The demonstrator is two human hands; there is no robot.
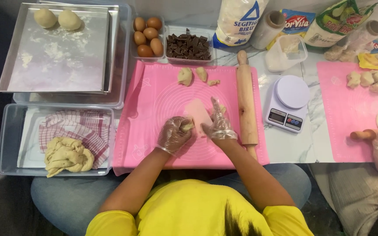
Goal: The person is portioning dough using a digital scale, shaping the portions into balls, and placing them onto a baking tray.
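While the left hand (pixel 174 133) squeezes a dough lump (pixel 187 126) in closed fingers, the right hand (pixel 218 124), fingers spread, presses flat dough (pixel 197 111); filling probably comes next.

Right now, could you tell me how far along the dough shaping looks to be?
Done: two dough balls sit on the floured metal tray. In hand: the left hand grips a small dough piece, and the right hand rests on the pale scraper on the pink mat. Left: three cut pieces on the mat and a large dough mass in the clear tub.
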